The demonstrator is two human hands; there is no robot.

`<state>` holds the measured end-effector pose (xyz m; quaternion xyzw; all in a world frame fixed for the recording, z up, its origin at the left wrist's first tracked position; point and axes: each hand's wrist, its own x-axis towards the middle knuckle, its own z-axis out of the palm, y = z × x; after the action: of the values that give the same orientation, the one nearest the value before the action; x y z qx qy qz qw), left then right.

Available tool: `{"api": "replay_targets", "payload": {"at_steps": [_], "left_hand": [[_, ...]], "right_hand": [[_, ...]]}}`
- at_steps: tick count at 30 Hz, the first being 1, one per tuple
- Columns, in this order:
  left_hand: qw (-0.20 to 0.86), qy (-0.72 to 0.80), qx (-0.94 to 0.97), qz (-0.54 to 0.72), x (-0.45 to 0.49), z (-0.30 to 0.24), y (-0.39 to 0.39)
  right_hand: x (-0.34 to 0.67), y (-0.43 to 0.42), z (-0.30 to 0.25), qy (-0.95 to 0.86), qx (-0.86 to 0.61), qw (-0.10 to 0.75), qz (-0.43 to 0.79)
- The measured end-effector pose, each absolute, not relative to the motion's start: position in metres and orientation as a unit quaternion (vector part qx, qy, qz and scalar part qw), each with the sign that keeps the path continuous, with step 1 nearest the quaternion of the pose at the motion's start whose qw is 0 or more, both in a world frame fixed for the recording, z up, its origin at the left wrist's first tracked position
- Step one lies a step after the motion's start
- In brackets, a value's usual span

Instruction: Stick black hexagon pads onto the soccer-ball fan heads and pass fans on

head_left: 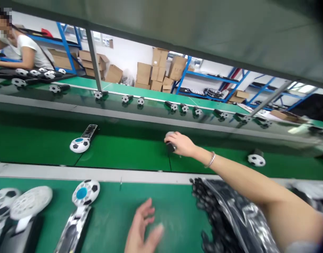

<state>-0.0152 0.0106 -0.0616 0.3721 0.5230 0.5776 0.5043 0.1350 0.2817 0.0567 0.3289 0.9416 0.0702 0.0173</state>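
Note:
My right hand (180,144) reaches out over the green conveyor belt (124,151) and is closed on a football-patterned toy (171,140), which shows only as a pale dome and a dark handle under the fingers. A bracelet sits on that wrist. My left hand (143,230) hovers low over the near green table (164,207), fingers spread and blurred, holding nothing. A finished football toy with a blue centre (80,144) lies on the belt to the left, and another (256,159) lies to the right.
Football toys (83,196) and a grey disc part (31,202) lie at the near left. A clear bag of black parts (225,214) sits under my right arm. Several toys line the far belt (140,101). A person in white (24,52) works at far left. Cartons (156,70) stand behind.

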Motion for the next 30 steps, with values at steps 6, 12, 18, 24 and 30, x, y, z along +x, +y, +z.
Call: {"api": "replay_targets", "payload": {"at_steps": [6,12,18,24,30], "left_hand": [[0.708,0.378,0.186,0.566,-0.032,-0.015,0.019],[0.562,0.523,0.436,0.470,-0.024,0.001,-0.009],[0.264,0.627,0.703,0.205,-0.034,0.000,-0.007],[0.145,0.593,0.786,0.100,-0.033,-0.011,-0.003],[0.194,0.526,0.823,0.089,-0.031,-0.012,-0.009]], "right_hand": [[0.102,0.064,0.040,0.973,0.135,-0.183,0.043],[0.190,-0.073,0.004,0.946,0.270,-0.180,-0.028],[0.265,-0.094,-0.036,0.831,0.535,-0.147,0.031],[0.234,-0.052,-0.045,0.860,0.483,-0.166,0.009],[0.220,-0.013,-0.033,0.883,0.441,-0.161,-0.030]]}}
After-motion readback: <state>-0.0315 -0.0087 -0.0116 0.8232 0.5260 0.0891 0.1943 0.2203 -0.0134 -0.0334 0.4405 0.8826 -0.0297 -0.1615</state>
